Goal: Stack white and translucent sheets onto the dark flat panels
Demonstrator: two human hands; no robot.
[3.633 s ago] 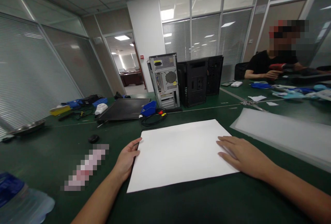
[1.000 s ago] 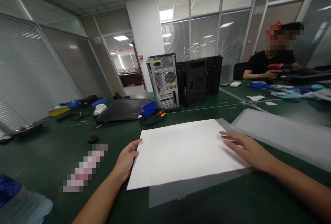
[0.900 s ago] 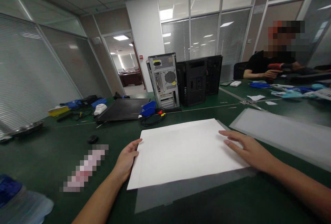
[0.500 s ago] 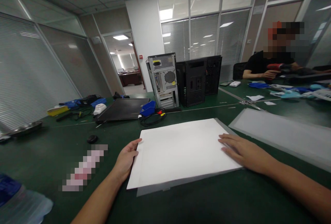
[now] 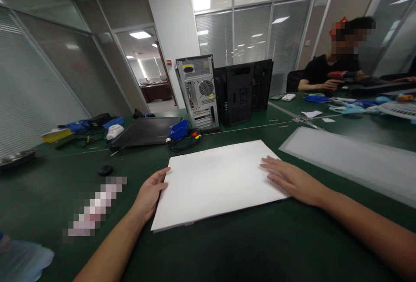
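A stack of thin white sheets (image 5: 214,182) lies on the green tabletop in front of me. My left hand (image 5: 150,193) is at its left edge, with two fingertips on the rim and the remaining fingers hidden along the side. Across the right edge rests my right hand (image 5: 289,180), its fingers stretched out and spread over the top. The sheets' edges lie nearly flush, with a small bit showing below the front edge.
A large translucent sheet (image 5: 351,160) lies to the right. Behind stand a silver computer case (image 5: 198,93) and black cases (image 5: 238,95). A flat black panel (image 5: 147,132) and blue bin (image 5: 178,130) sit back left. A co-worker (image 5: 325,73) holds a red power tool at right.
The greyish lower sheet that stuck out at the front and right is now almost in line with the white one. My right hand has shifted slightly on the edge; the view has turned a little.
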